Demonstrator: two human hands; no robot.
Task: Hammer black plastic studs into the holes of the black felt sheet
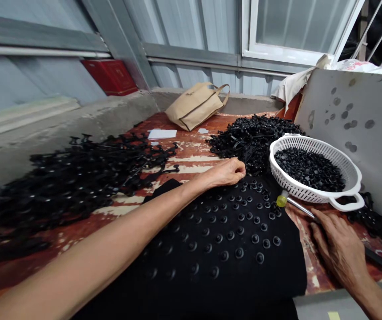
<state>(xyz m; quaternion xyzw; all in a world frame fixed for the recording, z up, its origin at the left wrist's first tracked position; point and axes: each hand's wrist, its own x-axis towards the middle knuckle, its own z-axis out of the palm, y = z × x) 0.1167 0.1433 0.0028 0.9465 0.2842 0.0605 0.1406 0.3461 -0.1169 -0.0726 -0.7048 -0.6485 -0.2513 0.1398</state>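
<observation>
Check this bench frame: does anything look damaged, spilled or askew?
The red-brown painted bench top is badly worn, with pale bare patches. Loose black plastic parts lie in an unboxed heap behind the white plastic colander. A yellow-capped tool lies slanted under the right hand. Nothing is visibly broken.

Grey corrugated metal wall (191, 22) panels run along the far side, crossed by slanted grey beams. A white-framed frosted window (297, 26) sits far right, with white railing bars beyond it. A concrete ledge (61, 115) lines the left and far edges of the worn red table (191, 153). A stained grey board (360, 120) stands upright at the right. Soft, even daylight
</observation>
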